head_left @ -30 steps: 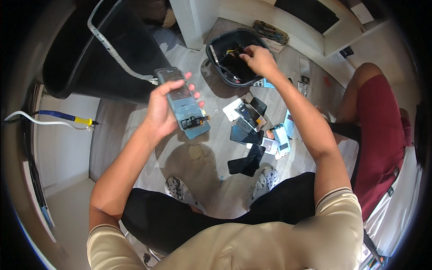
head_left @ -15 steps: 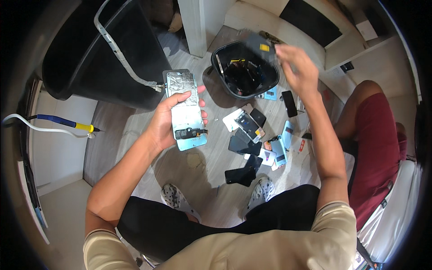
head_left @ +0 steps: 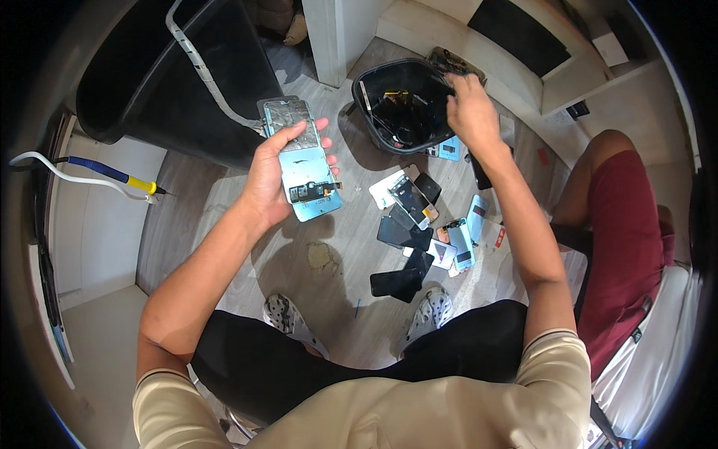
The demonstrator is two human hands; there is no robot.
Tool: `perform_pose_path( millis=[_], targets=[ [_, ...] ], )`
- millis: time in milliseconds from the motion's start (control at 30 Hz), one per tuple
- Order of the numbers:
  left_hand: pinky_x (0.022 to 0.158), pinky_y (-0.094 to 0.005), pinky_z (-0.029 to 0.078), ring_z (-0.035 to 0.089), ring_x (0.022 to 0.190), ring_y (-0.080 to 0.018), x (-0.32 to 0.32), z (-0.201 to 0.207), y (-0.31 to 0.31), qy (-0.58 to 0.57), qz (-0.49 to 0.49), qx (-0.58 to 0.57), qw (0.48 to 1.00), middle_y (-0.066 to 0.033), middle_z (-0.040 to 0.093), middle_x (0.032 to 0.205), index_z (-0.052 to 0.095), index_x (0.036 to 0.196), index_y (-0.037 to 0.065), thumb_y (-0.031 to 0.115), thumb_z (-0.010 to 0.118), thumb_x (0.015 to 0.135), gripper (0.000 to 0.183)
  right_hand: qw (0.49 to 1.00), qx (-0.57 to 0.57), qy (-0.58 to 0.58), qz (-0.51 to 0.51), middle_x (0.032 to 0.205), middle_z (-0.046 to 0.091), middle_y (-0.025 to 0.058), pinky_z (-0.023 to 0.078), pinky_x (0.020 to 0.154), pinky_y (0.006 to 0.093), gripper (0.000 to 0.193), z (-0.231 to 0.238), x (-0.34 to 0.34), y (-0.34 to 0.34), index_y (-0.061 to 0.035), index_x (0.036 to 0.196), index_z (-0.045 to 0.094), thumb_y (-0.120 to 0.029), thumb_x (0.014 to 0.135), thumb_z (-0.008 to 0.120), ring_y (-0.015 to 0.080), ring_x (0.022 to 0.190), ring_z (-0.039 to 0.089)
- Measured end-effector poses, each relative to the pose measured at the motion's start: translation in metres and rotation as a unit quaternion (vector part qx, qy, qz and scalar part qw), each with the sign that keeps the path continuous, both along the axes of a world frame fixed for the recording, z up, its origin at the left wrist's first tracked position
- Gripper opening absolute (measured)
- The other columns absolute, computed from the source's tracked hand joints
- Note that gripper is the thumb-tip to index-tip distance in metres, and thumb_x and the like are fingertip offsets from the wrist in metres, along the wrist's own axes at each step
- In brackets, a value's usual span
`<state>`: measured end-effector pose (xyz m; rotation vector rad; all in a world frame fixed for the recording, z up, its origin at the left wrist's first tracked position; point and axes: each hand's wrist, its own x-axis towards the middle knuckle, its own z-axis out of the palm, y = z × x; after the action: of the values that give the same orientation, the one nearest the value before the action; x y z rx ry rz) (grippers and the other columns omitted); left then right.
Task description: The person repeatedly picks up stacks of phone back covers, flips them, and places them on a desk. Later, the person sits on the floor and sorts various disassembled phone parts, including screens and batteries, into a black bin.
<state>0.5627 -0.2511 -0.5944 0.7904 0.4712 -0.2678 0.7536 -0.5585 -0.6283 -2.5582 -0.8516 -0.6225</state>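
My left hand (head_left: 271, 168) is wrapped round a phone screen assembly (head_left: 305, 161), its pale blue back turned up. A crinkled silvery sheet covers its upper part, and a black flex cable piece lies across its lower part. A grey edge of another panel shows behind its top. My right hand (head_left: 473, 112) is at the right rim of a black bin (head_left: 360, 112), fingers bent and closed; what they hold, if anything, is hidden. Dark parts and a yellow strip lie inside the bin. Several phone screens (head_left: 395, 283) are scattered on the floor in front of it.
A large black container (head_left: 187, 97) stands at the left, with a wrapped cable (head_left: 206, 75) hanging by it. A blue and yellow soldering iron (head_left: 112, 173) juts in from the left. Another person's leg in maroon shorts (head_left: 624, 247) is at the right. My spotted clogs (head_left: 288, 318) rest below.
The dark panel with a yellow label, which was in my right hand above the bin, is out of sight. My right hand is now lower and closer to the rim. My left hand keeps its hold.
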Motion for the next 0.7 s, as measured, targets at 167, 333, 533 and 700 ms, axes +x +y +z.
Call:
perform_pose_path(
  millis=[167,333,533,700],
  targets=[
    [0.090,-0.0455,0.063,0.073,0.093,-0.0248,-0.002,0.000,0.001,0.006,-0.001,0.003,1.000,-0.0074,0.072,0.108,0.061,0.150,0.002,0.036,0.060,0.108,0.054,0.959,-0.115,0.173,0.194,0.135,0.068,0.0185,0.052,0.112,0.0474,0.056,-0.054,0.011,0.022,-0.0047,0.143,0.068,-0.011,0.089,0.082,0.0408,0.128,0.063],
    [0.091,-0.0467,0.062,0.073,0.095,-0.0261,-0.002,-0.004,0.006,0.019,-0.007,-0.027,0.999,-0.0082,0.071,0.109,0.061,0.150,0.002,0.036,0.060,0.108,0.054,0.946,-0.161,0.264,0.094,0.127,0.077,0.0229,0.059,0.103,0.0504,0.043,-0.073,0.017,0.053,-0.0089,0.135,0.076,-0.031,0.097,0.075,0.0425,0.117,0.073],
    [0.092,-0.0452,0.063,0.074,0.096,-0.0245,-0.004,-0.002,0.010,0.008,-0.005,0.003,1.000,-0.0080,0.072,0.110,0.062,0.150,0.002,0.038,0.058,0.110,0.054,0.919,0.168,0.357,-0.013,0.102,0.083,0.0149,0.058,0.079,0.0378,0.033,-0.009,0.038,0.014,-0.0037,0.126,0.077,-0.028,0.107,0.067,0.0223,0.089,0.079],
    [0.094,-0.0451,0.064,0.075,0.098,-0.0245,0.003,-0.003,0.002,0.003,-0.026,0.012,1.000,-0.0091,0.074,0.116,0.065,0.147,0.002,0.040,0.058,0.111,0.053,0.820,0.330,0.465,0.044,0.108,0.080,0.0061,0.056,0.081,0.0264,0.033,0.025,0.031,-0.029,0.0005,0.129,0.074,-0.026,0.111,0.066,0.0116,0.092,0.076]
  ],
)
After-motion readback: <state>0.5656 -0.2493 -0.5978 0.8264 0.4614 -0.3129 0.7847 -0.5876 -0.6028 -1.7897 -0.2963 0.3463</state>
